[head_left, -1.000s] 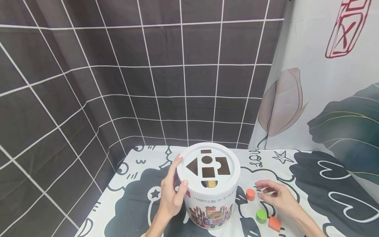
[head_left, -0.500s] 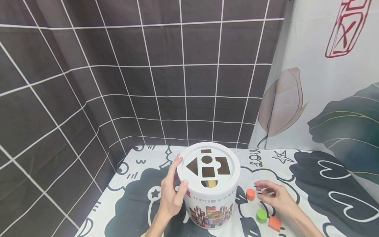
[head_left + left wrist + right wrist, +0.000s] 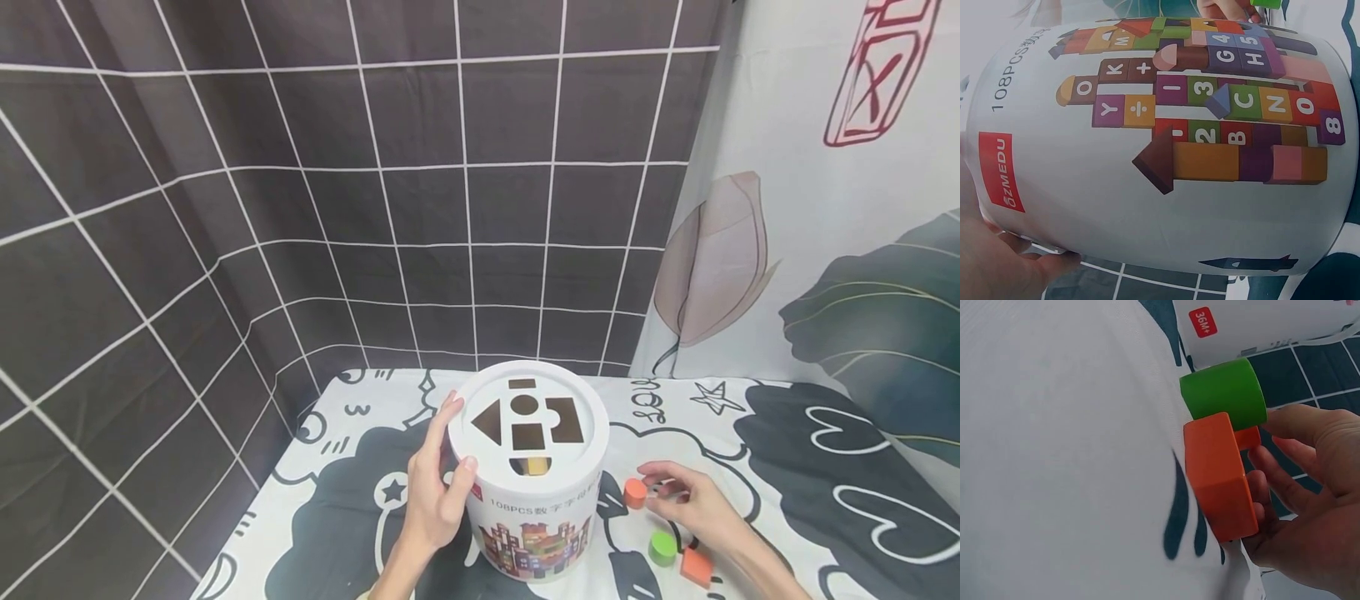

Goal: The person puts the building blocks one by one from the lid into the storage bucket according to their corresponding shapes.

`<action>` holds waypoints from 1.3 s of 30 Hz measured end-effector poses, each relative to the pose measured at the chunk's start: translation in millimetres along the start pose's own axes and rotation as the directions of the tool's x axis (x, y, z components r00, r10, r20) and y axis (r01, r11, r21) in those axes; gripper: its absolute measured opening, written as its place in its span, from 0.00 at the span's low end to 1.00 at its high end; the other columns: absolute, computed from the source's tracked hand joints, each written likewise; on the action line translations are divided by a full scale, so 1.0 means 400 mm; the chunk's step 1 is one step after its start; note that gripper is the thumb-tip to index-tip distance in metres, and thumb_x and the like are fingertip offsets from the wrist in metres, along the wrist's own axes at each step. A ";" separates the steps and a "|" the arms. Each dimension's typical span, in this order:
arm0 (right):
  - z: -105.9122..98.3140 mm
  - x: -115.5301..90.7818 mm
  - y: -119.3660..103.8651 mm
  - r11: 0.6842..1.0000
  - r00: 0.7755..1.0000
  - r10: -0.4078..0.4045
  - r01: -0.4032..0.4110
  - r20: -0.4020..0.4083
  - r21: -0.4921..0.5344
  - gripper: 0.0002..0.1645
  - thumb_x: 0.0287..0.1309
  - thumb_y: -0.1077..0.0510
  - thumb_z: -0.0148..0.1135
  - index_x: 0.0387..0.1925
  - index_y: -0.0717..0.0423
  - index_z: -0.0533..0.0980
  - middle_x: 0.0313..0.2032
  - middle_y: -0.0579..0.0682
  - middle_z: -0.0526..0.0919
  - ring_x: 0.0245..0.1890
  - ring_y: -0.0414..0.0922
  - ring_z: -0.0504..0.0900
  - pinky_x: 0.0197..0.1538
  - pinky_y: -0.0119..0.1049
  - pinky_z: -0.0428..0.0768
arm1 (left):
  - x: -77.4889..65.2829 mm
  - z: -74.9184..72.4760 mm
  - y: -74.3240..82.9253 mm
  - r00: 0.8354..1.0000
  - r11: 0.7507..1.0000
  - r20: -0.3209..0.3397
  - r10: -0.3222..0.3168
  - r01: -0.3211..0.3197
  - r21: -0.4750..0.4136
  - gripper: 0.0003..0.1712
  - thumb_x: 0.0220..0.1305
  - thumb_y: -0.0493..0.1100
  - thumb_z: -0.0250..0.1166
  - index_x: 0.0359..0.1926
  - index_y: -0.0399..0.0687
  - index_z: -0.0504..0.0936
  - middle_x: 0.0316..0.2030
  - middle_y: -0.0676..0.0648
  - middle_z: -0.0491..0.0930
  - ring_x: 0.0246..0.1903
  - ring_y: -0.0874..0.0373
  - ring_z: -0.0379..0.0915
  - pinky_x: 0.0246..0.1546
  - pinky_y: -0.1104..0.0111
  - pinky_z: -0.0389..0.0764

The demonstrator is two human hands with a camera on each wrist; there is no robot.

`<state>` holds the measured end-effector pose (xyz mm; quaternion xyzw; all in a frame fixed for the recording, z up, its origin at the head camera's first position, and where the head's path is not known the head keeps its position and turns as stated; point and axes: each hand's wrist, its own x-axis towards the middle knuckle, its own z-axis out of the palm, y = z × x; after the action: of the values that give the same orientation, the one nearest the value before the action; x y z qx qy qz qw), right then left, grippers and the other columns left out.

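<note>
A white bucket (image 3: 534, 535) with printed toy blocks stands upright, its white lid (image 3: 487, 463) cut with shaped holes. A yellow block (image 3: 536, 465) shows inside one hole. My left hand (image 3: 435, 500) rests spread against the bucket's left side, index finger and thumb straight at the lid's rim. To the right of the bucket, my right hand (image 3: 697, 504) pinches a small orange cylinder (image 3: 635, 493) between thumb and fingers, down on the cloth. A green cylinder (image 3: 1225, 394) and an orange block (image 3: 1216, 478) lie below that hand; they partly hide the orange cylinder in the right wrist view.
A black-and-white patterned cloth (image 3: 337, 508) covers the table. A dark grid curtain (image 3: 420, 208) hangs behind and to the left. At the right hangs a white curtain (image 3: 810, 250) printed with leaves.
My right hand has moved slightly left and its thumb and fingers have come up to the orange cylinder. The left hand and the bucket have not moved.
</note>
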<state>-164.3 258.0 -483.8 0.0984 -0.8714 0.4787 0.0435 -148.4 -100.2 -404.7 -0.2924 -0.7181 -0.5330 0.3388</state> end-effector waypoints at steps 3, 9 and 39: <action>0.003 0.002 -0.001 1.000 1.000 0.015 -0.016 0.016 0.011 0.26 0.46 0.67 0.74 0.51 0.63 0.80 0.40 0.51 0.84 0.33 0.38 0.77 0.35 0.32 0.78 | 0.000 -0.001 0.001 1.000 1.000 -0.001 0.003 -0.003 0.001 0.34 0.57 0.36 0.55 0.67 0.34 0.68 0.69 0.35 0.66 0.66 0.41 0.66 0.62 0.61 0.72; 0.010 0.007 -0.001 0.998 0.998 0.061 -0.061 0.028 0.005 0.27 0.45 0.66 0.75 0.51 0.63 0.80 0.41 0.52 0.83 0.33 0.40 0.77 0.36 0.33 0.78 | -0.001 -0.001 0.002 1.000 1.000 -0.003 -0.003 0.003 0.001 0.34 0.56 0.36 0.55 0.67 0.33 0.69 0.69 0.35 0.65 0.65 0.41 0.66 0.62 0.61 0.72; 0.020 0.019 -0.019 0.996 0.996 0.082 -0.081 0.027 -0.032 0.22 0.43 0.66 0.75 0.44 0.61 0.81 0.31 0.49 0.80 0.31 0.43 0.76 0.35 0.33 0.77 | -0.002 0.002 -0.003 1.000 1.000 -0.007 -0.024 0.024 -0.006 0.35 0.55 0.37 0.55 0.66 0.31 0.69 0.69 0.34 0.65 0.66 0.42 0.66 0.62 0.61 0.72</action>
<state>-169.8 246.3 -480.5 0.0690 -0.8826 0.4649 0.0130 -149.0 -99.8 -406.4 -0.2831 -0.7187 -0.5401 0.3340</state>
